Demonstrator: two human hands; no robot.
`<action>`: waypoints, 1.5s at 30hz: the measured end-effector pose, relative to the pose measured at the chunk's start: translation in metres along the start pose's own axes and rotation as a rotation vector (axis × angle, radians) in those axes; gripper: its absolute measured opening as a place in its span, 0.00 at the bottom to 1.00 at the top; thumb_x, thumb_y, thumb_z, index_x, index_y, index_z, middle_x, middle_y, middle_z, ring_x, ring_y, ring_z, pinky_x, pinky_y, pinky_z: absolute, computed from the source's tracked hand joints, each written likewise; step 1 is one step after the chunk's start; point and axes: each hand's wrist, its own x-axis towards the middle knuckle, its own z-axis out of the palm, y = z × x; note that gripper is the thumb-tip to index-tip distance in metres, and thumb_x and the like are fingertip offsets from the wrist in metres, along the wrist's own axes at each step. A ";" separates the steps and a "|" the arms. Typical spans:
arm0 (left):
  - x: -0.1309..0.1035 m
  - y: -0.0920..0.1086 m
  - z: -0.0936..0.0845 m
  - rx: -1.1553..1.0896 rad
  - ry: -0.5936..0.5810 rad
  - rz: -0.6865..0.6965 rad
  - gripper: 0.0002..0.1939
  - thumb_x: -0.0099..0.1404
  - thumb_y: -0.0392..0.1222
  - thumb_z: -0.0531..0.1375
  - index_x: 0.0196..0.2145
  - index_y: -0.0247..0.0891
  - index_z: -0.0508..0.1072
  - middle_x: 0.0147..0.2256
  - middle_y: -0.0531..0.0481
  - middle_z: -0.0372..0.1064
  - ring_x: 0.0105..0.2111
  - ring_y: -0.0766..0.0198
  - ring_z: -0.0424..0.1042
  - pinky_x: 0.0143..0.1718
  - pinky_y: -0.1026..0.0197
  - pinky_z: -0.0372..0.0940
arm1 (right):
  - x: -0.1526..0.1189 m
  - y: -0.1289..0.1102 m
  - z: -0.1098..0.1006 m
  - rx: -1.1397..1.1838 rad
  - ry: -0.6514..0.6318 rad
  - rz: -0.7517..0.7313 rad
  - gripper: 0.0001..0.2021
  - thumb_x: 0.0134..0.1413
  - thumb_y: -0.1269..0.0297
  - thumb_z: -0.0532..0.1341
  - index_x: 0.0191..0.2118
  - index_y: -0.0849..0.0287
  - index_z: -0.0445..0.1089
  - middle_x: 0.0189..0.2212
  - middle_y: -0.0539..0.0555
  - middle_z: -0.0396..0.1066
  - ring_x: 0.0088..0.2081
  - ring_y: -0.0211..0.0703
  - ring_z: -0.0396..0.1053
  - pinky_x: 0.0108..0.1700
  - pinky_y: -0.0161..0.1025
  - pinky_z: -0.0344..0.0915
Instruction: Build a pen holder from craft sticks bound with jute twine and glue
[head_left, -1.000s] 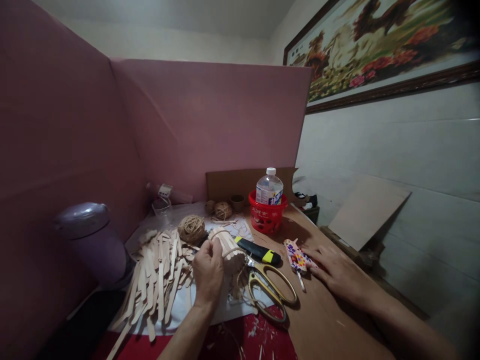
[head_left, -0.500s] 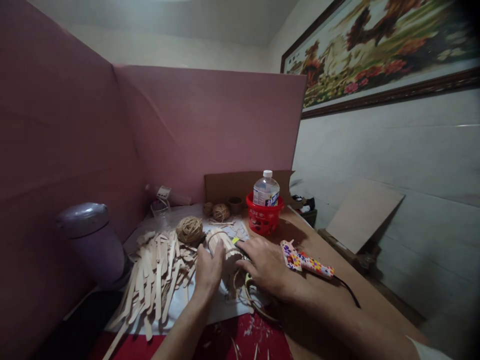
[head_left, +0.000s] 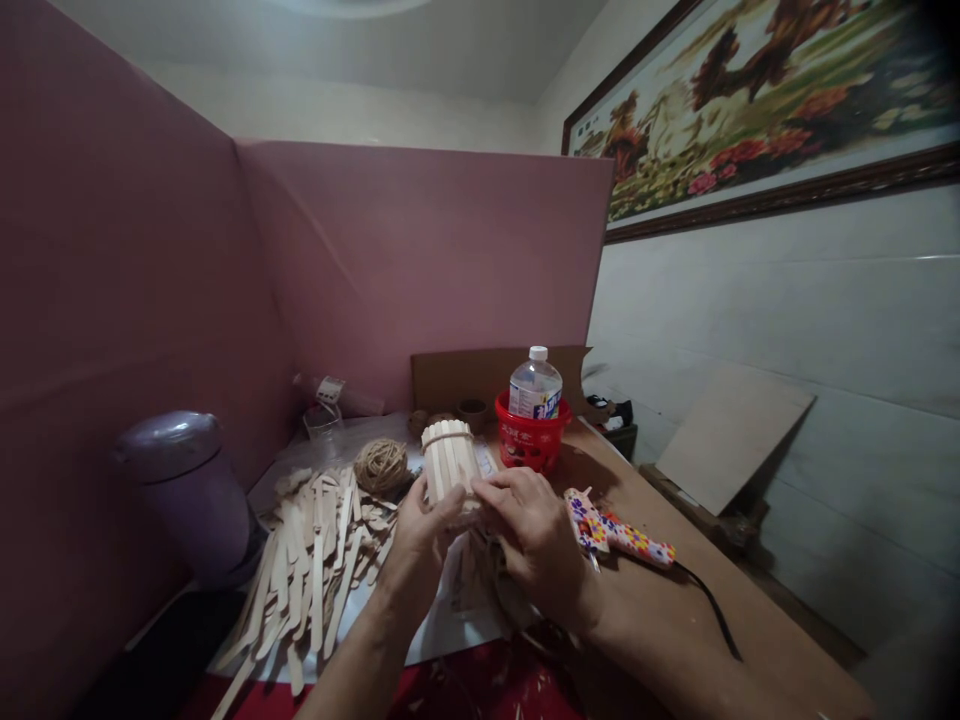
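Observation:
A round holder of pale wooden sticks (head_left: 451, 462), with a cord band near its top, stands raised in the middle. My left hand (head_left: 421, 535) grips its lower left side, thumb across the sticks. At its lower right, my right hand (head_left: 536, 525) presses with pinched fingers near the base. What those fingertips hold is hidden. A ball of twine (head_left: 382, 467) lies just left of the holder. Loose wooden sticks (head_left: 315, 560) are heaped to the left of my left hand. The flower-patterned glue gun (head_left: 619, 535) rests right of my right hand.
Behind my right hand stands a red bucket (head_left: 531, 440) with a clear bottle (head_left: 536, 385) in it. A purple lidded container (head_left: 191, 500) is at the far left. Pink panels (head_left: 427, 250) enclose the left and back. The glue gun's black cable trails right.
The stick holder has been tipped more upright and lifted. My right hand has drawn in to its base, and the yellow-marked item near that hand is out of sight.

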 end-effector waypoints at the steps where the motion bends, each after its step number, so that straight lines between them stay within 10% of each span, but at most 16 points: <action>1: -0.001 0.002 0.001 -0.049 -0.014 -0.007 0.24 0.52 0.43 0.66 0.45 0.33 0.67 0.38 0.43 0.73 0.34 0.60 0.73 0.37 0.59 0.66 | 0.000 -0.001 -0.001 0.061 0.017 0.029 0.16 0.57 0.74 0.53 0.51 0.59 0.65 0.43 0.59 0.68 0.44 0.50 0.64 0.45 0.47 0.61; 8: -0.009 0.010 0.001 -0.220 -0.093 0.008 0.27 0.55 0.35 0.61 0.53 0.37 0.63 0.42 0.46 0.73 0.41 0.58 0.72 0.44 0.59 0.64 | 0.003 -0.012 -0.008 0.651 -0.044 0.555 0.08 0.52 0.62 0.63 0.30 0.58 0.63 0.25 0.47 0.64 0.28 0.38 0.64 0.30 0.35 0.61; 18: -0.008 0.010 -0.002 -0.338 -0.213 -0.026 0.32 0.56 0.30 0.57 0.58 0.38 0.57 0.42 0.45 0.72 0.44 0.54 0.70 0.47 0.54 0.62 | -0.003 -0.005 -0.011 1.278 -0.139 0.718 0.14 0.49 0.56 0.66 0.32 0.57 0.61 0.20 0.43 0.61 0.17 0.28 0.57 0.19 0.28 0.55; 22: -0.009 0.006 -0.004 -0.344 -0.235 -0.047 0.33 0.56 0.28 0.57 0.59 0.39 0.57 0.44 0.44 0.71 0.45 0.55 0.70 0.47 0.55 0.62 | -0.002 -0.002 -0.013 1.175 -0.151 0.777 0.17 0.52 0.48 0.61 0.33 0.58 0.64 0.18 0.42 0.54 0.16 0.28 0.45 0.15 0.28 0.42; 27: -0.009 0.001 -0.004 -0.355 -0.264 -0.067 0.34 0.56 0.28 0.56 0.60 0.41 0.55 0.46 0.45 0.71 0.43 0.56 0.71 0.44 0.58 0.64 | -0.004 0.002 -0.014 0.917 -0.091 0.638 0.16 0.50 0.51 0.64 0.26 0.60 0.66 0.22 0.47 0.60 0.23 0.33 0.55 0.24 0.31 0.52; 45: -0.010 -0.004 -0.007 -0.562 -0.383 -0.152 0.33 0.54 0.28 0.58 0.58 0.36 0.61 0.42 0.44 0.74 0.46 0.52 0.70 0.51 0.52 0.61 | -0.011 0.002 -0.011 1.054 -0.045 0.601 0.13 0.55 0.55 0.62 0.29 0.59 0.63 0.19 0.43 0.54 0.20 0.30 0.49 0.22 0.31 0.47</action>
